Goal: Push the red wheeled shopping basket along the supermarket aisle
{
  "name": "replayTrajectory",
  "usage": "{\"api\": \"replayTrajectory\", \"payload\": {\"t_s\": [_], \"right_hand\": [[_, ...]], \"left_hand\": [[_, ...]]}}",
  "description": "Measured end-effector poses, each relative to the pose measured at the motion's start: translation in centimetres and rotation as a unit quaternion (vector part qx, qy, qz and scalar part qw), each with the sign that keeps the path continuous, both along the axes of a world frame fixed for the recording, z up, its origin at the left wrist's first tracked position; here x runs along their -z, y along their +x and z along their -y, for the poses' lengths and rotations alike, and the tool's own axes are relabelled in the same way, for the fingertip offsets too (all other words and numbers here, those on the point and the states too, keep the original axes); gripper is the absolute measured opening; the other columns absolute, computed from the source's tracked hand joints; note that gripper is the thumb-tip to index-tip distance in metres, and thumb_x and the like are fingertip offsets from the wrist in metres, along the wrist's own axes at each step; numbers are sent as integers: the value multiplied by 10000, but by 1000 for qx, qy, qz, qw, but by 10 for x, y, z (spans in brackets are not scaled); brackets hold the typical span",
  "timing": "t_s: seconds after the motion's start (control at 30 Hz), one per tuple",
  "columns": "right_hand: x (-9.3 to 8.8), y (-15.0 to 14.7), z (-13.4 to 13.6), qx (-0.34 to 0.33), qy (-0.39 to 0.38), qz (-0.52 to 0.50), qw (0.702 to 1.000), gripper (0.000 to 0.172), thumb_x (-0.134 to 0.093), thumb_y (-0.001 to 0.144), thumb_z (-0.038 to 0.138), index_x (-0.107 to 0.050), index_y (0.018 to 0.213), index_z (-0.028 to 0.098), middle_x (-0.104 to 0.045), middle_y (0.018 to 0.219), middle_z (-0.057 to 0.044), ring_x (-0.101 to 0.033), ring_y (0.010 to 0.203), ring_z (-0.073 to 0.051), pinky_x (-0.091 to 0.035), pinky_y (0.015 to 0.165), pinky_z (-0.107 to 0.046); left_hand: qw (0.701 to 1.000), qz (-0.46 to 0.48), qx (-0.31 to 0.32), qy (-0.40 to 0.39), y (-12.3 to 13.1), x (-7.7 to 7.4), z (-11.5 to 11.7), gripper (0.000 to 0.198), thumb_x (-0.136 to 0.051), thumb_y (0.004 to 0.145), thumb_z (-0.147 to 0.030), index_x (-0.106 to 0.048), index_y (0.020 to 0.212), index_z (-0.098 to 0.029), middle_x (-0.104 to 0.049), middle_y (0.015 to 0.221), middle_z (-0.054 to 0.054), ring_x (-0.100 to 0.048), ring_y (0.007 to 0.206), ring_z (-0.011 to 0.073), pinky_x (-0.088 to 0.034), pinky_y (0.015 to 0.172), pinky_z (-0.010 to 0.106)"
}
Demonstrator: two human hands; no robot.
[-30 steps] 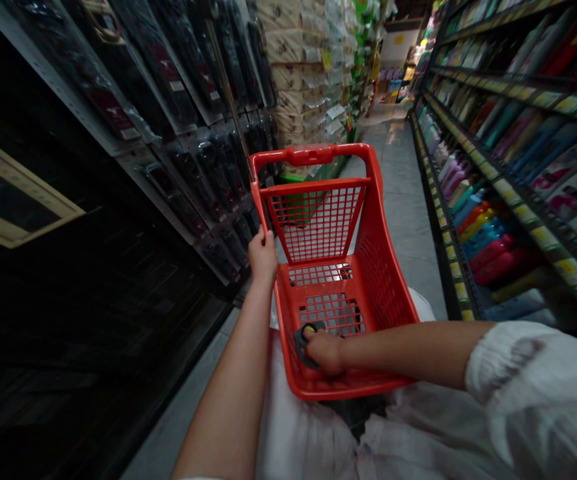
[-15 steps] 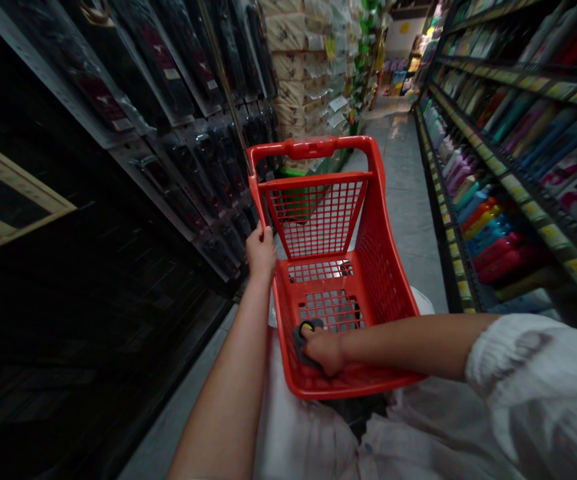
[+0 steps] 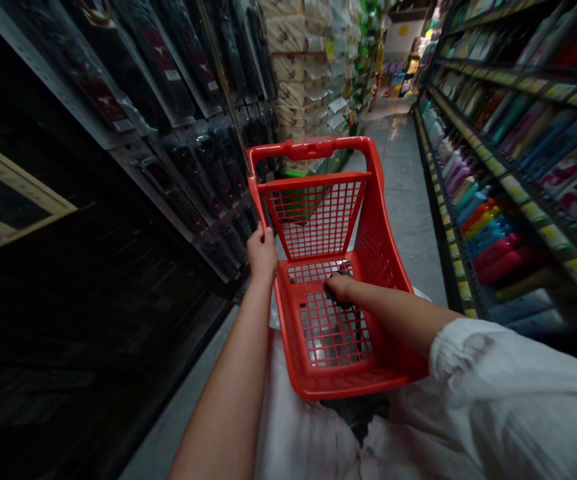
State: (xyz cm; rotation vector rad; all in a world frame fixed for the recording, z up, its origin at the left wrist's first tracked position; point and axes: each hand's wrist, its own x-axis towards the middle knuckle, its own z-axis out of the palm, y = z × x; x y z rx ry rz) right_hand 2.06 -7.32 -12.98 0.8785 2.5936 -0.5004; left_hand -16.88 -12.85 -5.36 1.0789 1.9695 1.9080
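A red plastic shopping cart basket (image 3: 387, 227) with grid walls and floor stands in front of me. My left hand (image 3: 262, 255) is wrapped round the left rim of the basket. Inside it, my right hand (image 3: 339, 285) presses a dark grey cloth (image 3: 337, 299) down on the far part of the grid floor, towards the hinged back panel (image 3: 318, 217). Most of the cloth lies hidden under the hand, and its exact shape is hard to make out.
Packaged dark goods (image 3: 168, 73) hang on the left wall beside a thin metal pole (image 3: 228, 93). Stacked packs (image 3: 298, 80) stand beyond. Shelves of bottles (image 3: 493, 227) line the right side. The grey tiled aisle floor (image 3: 403, 180) runs ahead.
My right hand has moved with the cloth from the near left corner of the basket floor to its far middle. The left hand has kept its hold on the rim.
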Motion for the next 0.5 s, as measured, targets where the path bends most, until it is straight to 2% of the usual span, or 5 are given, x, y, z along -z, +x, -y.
{"api": "replayTrajectory", "payload": {"t_s": [0.13,0.23,0.33,0.4,0.5], "right_hand": [[8,1,40,-48,-21,39,998,539,-766,632,142,-658,1160,169,-614,1249,-152,-671,922,-239,-525,748,-290],[14,8,81,-198,-60,10,978,472,-754,662,194,-666,1126,200,-598,1238,-112,-666,881,-219,-525,722,-285],[14,13,91,-310,-68,-13,948,394,-731,704,197,-681,1095,204,-603,1207,-99,-661,904,-232,-528,765,-313],[10,13,76,-288,-62,-1,956,370,-717,724,167,-688,1090,209,-610,1212,-93,-660,952,-241,-528,812,-321],[3,9,43,-137,-14,34,990,405,-687,748,106,-668,1145,182,-589,1283,-137,-645,1059,-273,-520,893,-358]], "left_hand": [[1000,13,0,3,-1,0,-2,313,-546,890,-296,-742,1079,-141,-754,1114,82,-643,1150,260,-465,1034,377],[1000,8,-2,-1,0,0,-2,350,-508,905,-277,-732,1097,-90,-735,1165,122,-660,1118,256,-462,1029,362],[1000,-8,0,-7,2,-2,1,356,-491,913,-266,-727,1106,-82,-724,1195,128,-659,1126,265,-463,1027,374],[1000,-13,1,-11,4,-3,2,337,-490,914,-258,-735,1086,-101,-735,1171,108,-658,1130,269,-468,1021,378],[1000,-12,-4,-13,6,-4,3,326,-491,916,-254,-740,1055,-96,-742,1151,111,-654,1139,272,-468,1022,371]]}}
